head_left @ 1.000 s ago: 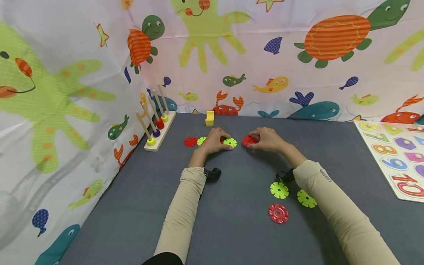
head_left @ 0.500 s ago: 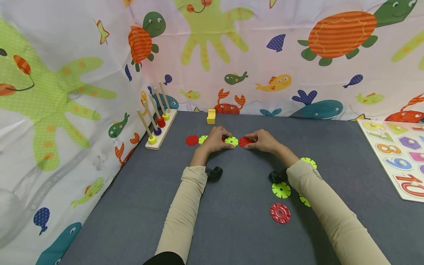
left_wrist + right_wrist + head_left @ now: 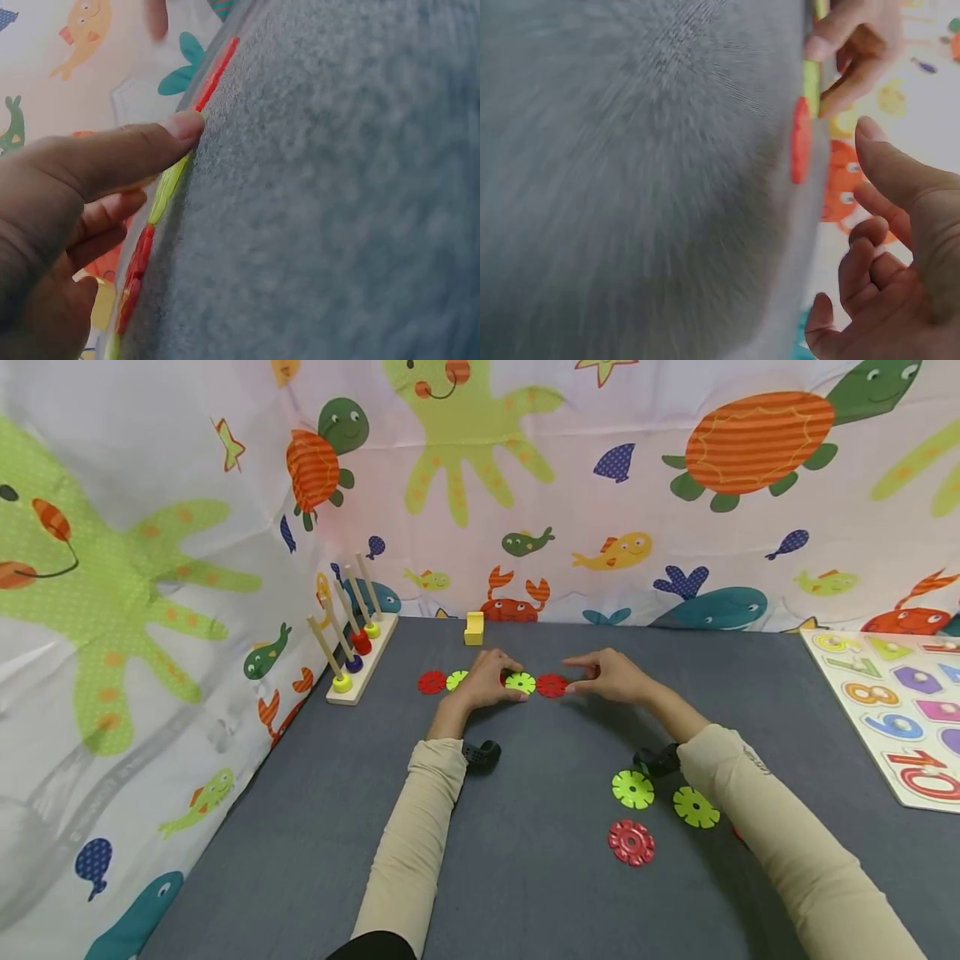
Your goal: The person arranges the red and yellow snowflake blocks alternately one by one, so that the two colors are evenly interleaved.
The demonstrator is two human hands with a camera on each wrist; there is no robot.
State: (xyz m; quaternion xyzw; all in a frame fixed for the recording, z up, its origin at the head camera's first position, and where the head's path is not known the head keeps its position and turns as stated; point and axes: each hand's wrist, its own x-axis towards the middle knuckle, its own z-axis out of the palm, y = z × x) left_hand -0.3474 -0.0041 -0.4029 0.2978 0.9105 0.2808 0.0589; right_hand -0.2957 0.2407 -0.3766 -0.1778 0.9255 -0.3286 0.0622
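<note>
A row of flat notched plastic discs, red and yellow-green, lies across the far middle of the table. My left hand (image 3: 483, 681) pinches the edges of a yellow-green disc (image 3: 521, 683) between thumb and finger, and covers part of the row. Left of it show a red disc (image 3: 432, 682) and a yellow-green one (image 3: 456, 679). Against the held disc's right side lies a red disc (image 3: 552, 685). My right hand (image 3: 615, 677) is just right of that red disc, thumb and fingers spread; the right wrist view shows a gap between the hand (image 3: 907, 247) and the red disc (image 3: 801, 142).
Nearer, loose discs lie by the right forearm: yellow-green (image 3: 633, 789), another yellow-green (image 3: 696, 807) and red (image 3: 631, 842). A peg stand (image 3: 363, 660) with coloured rings stands at left, a yellow block (image 3: 475, 628) at back, a number-and-shape board (image 3: 892, 727) at right.
My right hand brought the red disc left against the yellow-green disc, then let go and drew slightly right. My left hand stayed in place on its disc.
</note>
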